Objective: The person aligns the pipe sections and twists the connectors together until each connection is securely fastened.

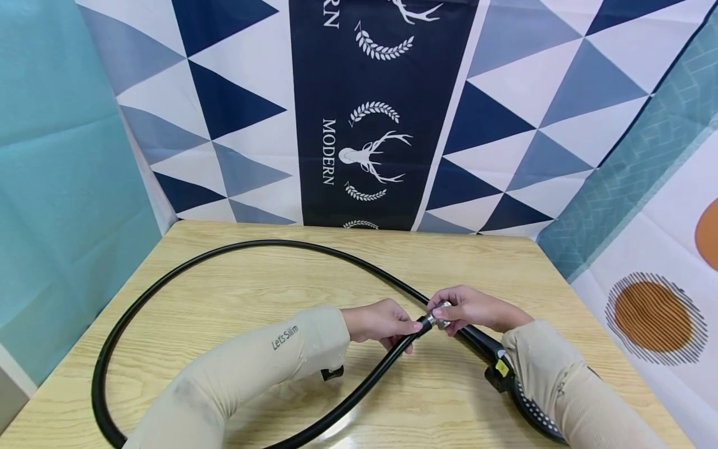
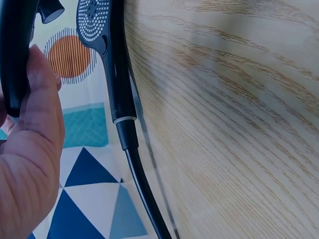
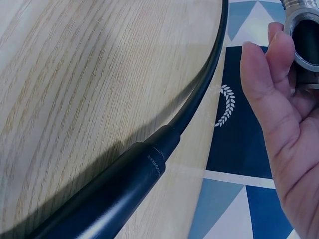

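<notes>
My left hand (image 1: 381,321) pinches the end of a black shower hose (image 1: 370,381) just below its end fitting. Against that end, my right hand (image 1: 473,307) holds a silver metal fitting (image 3: 301,35) between thumb and fingers. In the right wrist view the fitting has a threaded end and a round open port. Whether the hose is screwed into it cannot be told, as fingers cover part of the joint. The hose's other end joins a black hand shower (image 2: 119,89), which lies on the table under my right forearm, its spray face dotted with pale nozzles.
The hose makes a wide loop over the left part of the wooden table (image 1: 241,280). Patterned cloth (image 1: 364,81) hangs behind the far edge, with more cloth at both sides. A small black wrist camera (image 1: 332,373) shows under the left sleeve.
</notes>
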Available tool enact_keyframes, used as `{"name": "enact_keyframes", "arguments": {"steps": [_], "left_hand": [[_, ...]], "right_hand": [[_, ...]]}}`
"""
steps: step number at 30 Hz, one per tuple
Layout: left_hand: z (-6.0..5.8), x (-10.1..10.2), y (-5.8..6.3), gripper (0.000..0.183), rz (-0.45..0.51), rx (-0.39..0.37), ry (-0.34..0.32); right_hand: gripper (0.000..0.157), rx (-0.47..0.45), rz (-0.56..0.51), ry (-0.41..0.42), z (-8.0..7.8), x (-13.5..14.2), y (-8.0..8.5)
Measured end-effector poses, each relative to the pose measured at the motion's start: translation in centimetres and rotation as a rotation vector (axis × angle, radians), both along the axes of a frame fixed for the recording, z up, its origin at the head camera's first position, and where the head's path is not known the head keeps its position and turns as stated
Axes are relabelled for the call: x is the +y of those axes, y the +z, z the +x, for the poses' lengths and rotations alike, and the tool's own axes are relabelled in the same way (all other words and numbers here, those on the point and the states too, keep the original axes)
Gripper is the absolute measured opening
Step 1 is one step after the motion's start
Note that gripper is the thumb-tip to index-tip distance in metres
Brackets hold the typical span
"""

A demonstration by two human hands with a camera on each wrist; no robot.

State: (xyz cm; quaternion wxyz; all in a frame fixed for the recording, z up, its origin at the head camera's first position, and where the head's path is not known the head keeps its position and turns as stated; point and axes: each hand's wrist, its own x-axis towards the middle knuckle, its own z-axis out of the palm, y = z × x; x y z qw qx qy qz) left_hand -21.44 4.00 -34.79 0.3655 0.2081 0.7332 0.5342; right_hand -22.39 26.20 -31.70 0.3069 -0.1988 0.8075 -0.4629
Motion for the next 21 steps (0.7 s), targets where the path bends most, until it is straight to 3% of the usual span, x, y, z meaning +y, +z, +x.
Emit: {"name": "enact_keyframes", "arguments": {"steps": [15, 21], "left_hand": [[0.21, 0.33, 0.16, 0.030, -0.031, 0.036, 0.053], [0.01, -0.09, 0.22, 0.030, 0.009, -0.015, 0.010]], "right_hand": [[0.027, 0.016, 0.024, -0.002, 0.15, -0.04, 0.26], [0.028, 0.012, 0.012, 0.001, 0.05, -0.21, 0.24]]}}
